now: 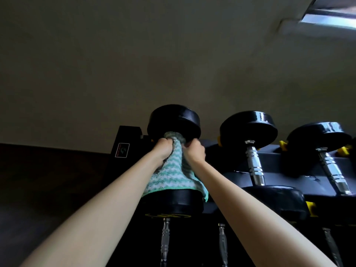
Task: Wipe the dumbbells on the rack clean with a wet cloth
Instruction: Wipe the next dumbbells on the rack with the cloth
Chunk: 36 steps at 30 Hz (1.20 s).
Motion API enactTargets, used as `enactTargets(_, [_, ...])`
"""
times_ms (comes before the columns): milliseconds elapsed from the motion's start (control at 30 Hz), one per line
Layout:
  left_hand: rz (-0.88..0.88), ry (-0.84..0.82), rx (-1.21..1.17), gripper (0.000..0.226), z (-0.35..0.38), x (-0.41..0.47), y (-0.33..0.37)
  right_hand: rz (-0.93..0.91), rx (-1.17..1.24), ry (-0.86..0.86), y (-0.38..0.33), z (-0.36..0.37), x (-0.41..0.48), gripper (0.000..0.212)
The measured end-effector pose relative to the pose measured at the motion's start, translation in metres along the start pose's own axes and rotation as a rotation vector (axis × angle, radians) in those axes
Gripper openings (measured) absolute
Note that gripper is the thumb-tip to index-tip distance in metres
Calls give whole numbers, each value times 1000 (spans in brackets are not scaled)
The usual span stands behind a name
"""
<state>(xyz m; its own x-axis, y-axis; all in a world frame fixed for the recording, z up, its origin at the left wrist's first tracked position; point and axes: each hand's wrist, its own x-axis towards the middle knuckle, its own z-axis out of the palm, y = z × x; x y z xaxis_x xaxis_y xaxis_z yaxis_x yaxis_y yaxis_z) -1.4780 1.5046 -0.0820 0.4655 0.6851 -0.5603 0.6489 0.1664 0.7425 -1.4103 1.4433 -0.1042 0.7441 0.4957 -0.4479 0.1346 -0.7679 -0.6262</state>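
Setting: gym or weights room. Black tiered rack [285,162] against a plain wall [134,64], carrying round-headed black dumbbells [248,126] with knurled chrome handles [255,164] on yellow cradles [283,145]. A window [331,18] far right; dark floor [48,170] left.

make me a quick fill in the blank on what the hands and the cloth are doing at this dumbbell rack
1. The cloth has wavy stripes of white and ____.
2. The left hand and the right hand both grip it around the ____ of the leftmost dumbbell.
3. The neighbouring dumbbell, its metal handle bare, lies to the ____ of that one.
4. The round heads of the dumbbells are ____ in colour.

Missing words: green; handle; right; black.
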Motion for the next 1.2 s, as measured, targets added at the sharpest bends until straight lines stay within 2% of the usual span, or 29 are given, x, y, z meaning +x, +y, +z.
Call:
enactTargets(33, [6, -33, 59, 30, -3, -3, -3, -9, -12, -46, 1, 4, -3, 19])
enactTargets(133, [20, -147, 286, 34, -13, -17, -10, -18, -116, -182, 2, 2, -12, 16])
enactTargets(233, [-24, -342, 422, 34, -20, -34, -19, -33, -273, -363, 4, -7, -34, 34])
enactTargets(300, [-38, -389, 549, 27, -25, -45, -17, -56, -309, -434, 5, -14, -46, 35])
enactTargets(333, [-44, -377, 596, 25, -25, -55, -14, -65, -310, -444, 5, -21, -54, 31])
enactTargets(400, [-13, -331, 672, 36, -27, -73, -4, -91, -319, -459, 1, -33, -68, 26])
enactTargets(500, [41, -191, 720, 39, -28, -91, 3, -152, -323, -402, 1, -50, -85, 29])
enactTargets(633, [203, -1, 716, 33, -19, -117, 6, -207, -40, -387, 20, -68, -109, 30])
enactTargets(733, [388, 252, 573, 46, 3, -141, 15, -278, 44, -256, 34, -86, -125, 23])
enactTargets(833, [504, 397, 293, 49, 37, -151, 24, -358, 41, 88, 55, -108, -134, 8])
enactTargets(900, [542, 409, 208, 49, 66, -158, 24, -400, 111, 313, 77, -128, -138, 8])
enactTargets(967, [545, 399, 169, 46, 100, -162, 18, -424, 133, 469, 102, -146, -140, 15])
enactTargets(1100, [517, 355, 267, 23, 149, -162, 10, -363, 134, 606, 147, -171, -133, 12])
enactTargets(1200, [548, 349, 373, 27, 165, -156, 6, -280, -98, 670, 171, -182, -126, 9])
